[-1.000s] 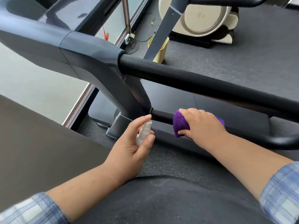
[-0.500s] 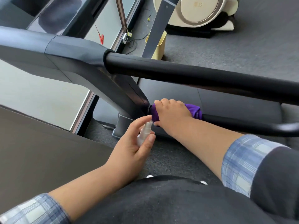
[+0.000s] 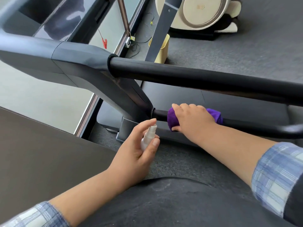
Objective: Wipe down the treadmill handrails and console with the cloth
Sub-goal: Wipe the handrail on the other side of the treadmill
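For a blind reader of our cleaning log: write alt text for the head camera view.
A person's right hand grips a purple cloth wrapped round the lower black treadmill handrail, near where it joins the grey upright. The left hand holds a small white spray bottle just beside it. A thicker upper handrail crosses above, over grey carpet.

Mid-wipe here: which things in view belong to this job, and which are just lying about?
Belongs to the job:
purple cloth, wrapped round the lower handrail under the right hand
spray bottle in the left hand
upper handrail

Lying about:
yellow bin
red clip
cream machine
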